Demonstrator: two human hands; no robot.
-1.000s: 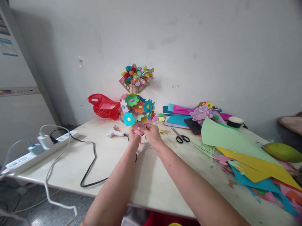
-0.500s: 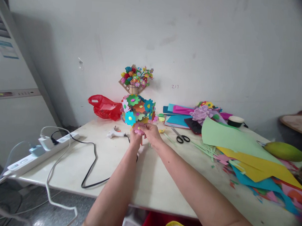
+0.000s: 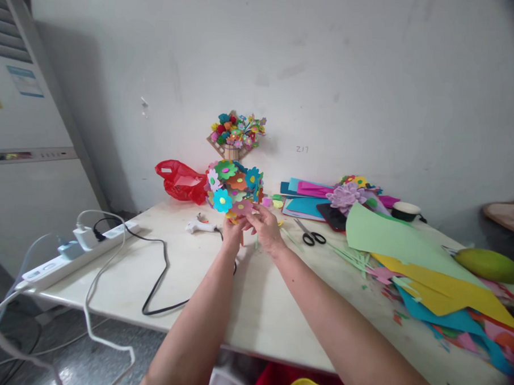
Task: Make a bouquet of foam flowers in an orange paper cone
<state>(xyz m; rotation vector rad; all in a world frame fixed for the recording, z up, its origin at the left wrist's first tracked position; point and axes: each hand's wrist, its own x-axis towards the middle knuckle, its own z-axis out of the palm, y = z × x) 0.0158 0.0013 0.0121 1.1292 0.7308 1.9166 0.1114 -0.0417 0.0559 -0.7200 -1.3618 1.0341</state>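
A round bouquet of colourful paper flowers (image 3: 237,183) is held upright above the white table (image 3: 273,307). My left hand (image 3: 232,232) is closed round its underside, where the stems come together. My right hand (image 3: 264,230) is at the bouquet's lower right, its fingers bent against a pink flower (image 3: 242,207) with a yellow centre. The fingertips of both hands are close together and partly hidden under the petals.
A white glue gun (image 3: 200,227) with a black cord lies left of my hands. Black-handled scissors (image 3: 312,238) lie to the right, beside coloured sheets (image 3: 432,277). A red bag (image 3: 181,180) and power strip (image 3: 81,256) are at left.
The pink flower has moved up from above my left hand to the bouquet's lower edge. My right hand has shifted slightly right and its fingers have spread a little. The view has turned slightly left.
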